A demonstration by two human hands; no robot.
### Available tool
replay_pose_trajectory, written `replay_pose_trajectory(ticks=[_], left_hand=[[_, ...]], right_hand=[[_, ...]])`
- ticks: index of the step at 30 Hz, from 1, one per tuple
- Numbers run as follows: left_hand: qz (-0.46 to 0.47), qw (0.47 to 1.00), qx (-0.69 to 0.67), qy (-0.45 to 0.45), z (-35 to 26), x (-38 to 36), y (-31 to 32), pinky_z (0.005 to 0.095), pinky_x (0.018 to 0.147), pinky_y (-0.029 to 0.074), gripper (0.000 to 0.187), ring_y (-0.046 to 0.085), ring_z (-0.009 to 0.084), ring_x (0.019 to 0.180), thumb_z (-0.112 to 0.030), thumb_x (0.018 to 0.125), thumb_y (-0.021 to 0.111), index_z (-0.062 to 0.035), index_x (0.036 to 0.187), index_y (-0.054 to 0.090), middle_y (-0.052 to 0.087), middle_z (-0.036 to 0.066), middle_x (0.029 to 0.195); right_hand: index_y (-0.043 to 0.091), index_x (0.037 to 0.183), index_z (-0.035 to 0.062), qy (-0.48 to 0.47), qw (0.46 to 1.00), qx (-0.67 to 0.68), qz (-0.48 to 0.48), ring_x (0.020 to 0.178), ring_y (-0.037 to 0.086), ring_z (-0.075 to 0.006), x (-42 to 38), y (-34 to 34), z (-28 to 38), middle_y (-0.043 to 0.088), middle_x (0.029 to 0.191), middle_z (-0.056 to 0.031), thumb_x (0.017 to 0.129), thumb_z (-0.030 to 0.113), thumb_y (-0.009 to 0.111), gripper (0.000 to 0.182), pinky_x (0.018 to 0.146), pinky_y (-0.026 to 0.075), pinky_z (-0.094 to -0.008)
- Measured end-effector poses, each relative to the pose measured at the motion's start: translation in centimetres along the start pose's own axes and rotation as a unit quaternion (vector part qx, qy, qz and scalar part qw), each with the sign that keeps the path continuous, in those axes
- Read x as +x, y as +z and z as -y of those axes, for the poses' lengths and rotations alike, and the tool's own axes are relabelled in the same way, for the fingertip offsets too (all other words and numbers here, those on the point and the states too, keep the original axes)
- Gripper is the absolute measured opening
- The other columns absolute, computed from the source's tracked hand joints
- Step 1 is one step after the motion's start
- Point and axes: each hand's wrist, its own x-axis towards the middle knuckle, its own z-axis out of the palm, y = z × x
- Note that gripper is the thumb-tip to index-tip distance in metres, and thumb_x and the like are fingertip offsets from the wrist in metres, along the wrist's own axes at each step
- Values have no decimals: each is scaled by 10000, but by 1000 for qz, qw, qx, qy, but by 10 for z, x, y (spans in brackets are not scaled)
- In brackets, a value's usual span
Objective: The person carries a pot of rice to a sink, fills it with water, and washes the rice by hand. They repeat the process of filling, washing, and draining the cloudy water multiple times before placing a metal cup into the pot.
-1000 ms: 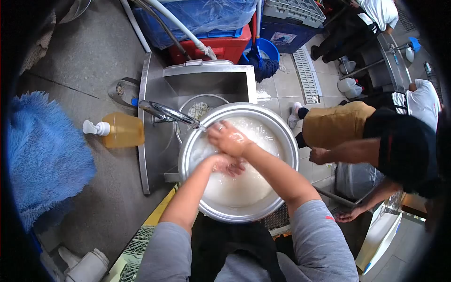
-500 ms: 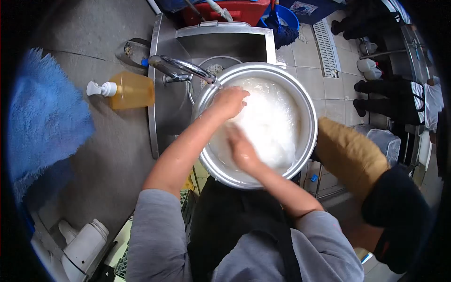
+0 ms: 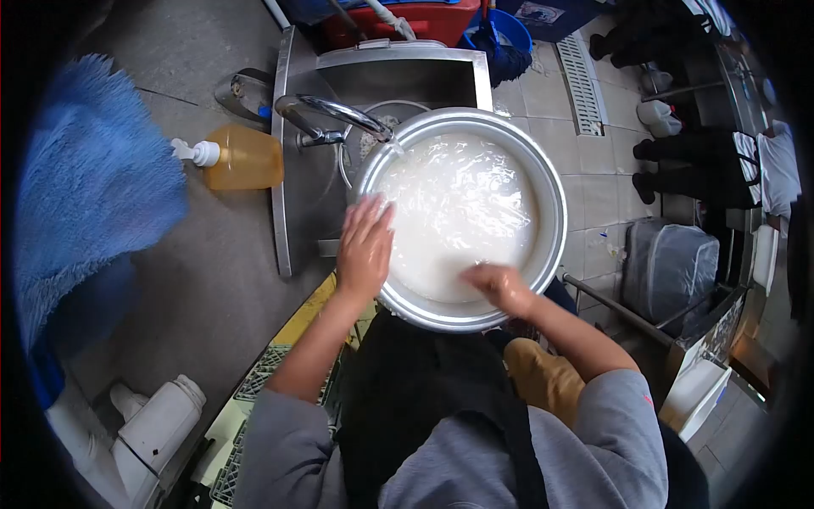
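Note:
A large round metal pot (image 3: 555, 212) stands at the sink's edge in front of my body, filled with cloudy white water (image 3: 449, 204). Water runs into it from a curved chrome faucet (image 3: 343, 110) at its upper left. My left hand (image 3: 365, 250) lies with fingers stretched out and side by side against the pot's left rim. Over the near right part of the water is my right hand (image 3: 504, 288), wet, its fingers smeared by motion. Whatever lies under the cloudy surface is hidden.
The steel sink (image 3: 288, 204) extends left of the pot. On the counter are a pump bottle of amber liquid (image 3: 243, 159) and a blue towel (image 3: 102, 187). Green crates (image 3: 267, 373) sit below. Another person's tan trouser leg (image 3: 538, 373) is close on my right; more people stand farther right.
My left hand has moved from over the water to the left rim. My right hand has shifted right and nearer to me. The tan-trousered person has moved left, behind my right arm.

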Motion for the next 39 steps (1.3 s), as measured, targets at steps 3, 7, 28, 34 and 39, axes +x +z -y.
replay_pose_trajectory(ticks=[3, 7, 28, 34, 39], left_hand=[[-51, 996, 12, -67, -3, -58, 22, 510, 1056, 192, 569, 274, 388, 1295, -252, 852, 513, 43, 1311, 354, 328, 227, 1372], [29, 1000, -3, 9, -23, -117, 73, 540, 1054, 142, 715, 283, 406, 1287, -538, 895, 279, 37, 1310, 366, 355, 259, 1342], [190, 953, 225, 68, 10, 80, 85, 518, 1044, 212, 616, 348, 294, 1258, -329, 816, 540, -146, 1369, 342, 365, 111, 1380], [231, 965, 106, -63, 13, 56, 54, 380, 905, 420, 391, 503, 322, 1090, -92, 787, 528, -79, 1176, 558, 520, 207, 1170], [45, 984, -106, -136, 6, 31, 16, 338, 706, 506, 198, 653, 277, 709, -100, 834, 551, 16, 965, 644, 649, 177, 792]], right_hand=[[642, 998, 64, 102, 990, -21, -90, 818, 605, -310, 43, -20, 10, 628, 922, -140, 813, 45, 562, 203, 712, 486, -361], [646, 983, 44, 104, 979, 17, -173, 757, 607, -289, 74, -19, 19, 625, 895, -151, 824, 47, 559, 181, 678, 479, -336], [503, 1222, 133, 209, 889, -307, -268, 1219, 368, -391, 85, 36, -34, 391, 1329, -176, 803, 145, 549, 422, 1002, 246, -567], [572, 1059, 31, 7, 920, 74, -385, 800, 597, -255, 192, 6, 22, 598, 963, -146, 809, 14, 561, 251, 683, 495, -302], [560, 1011, -32, 96, 701, 701, -85, 725, 613, -181, 224, -30, 68, 631, 808, -120, 927, 194, 445, 266, 703, 497, -297]])
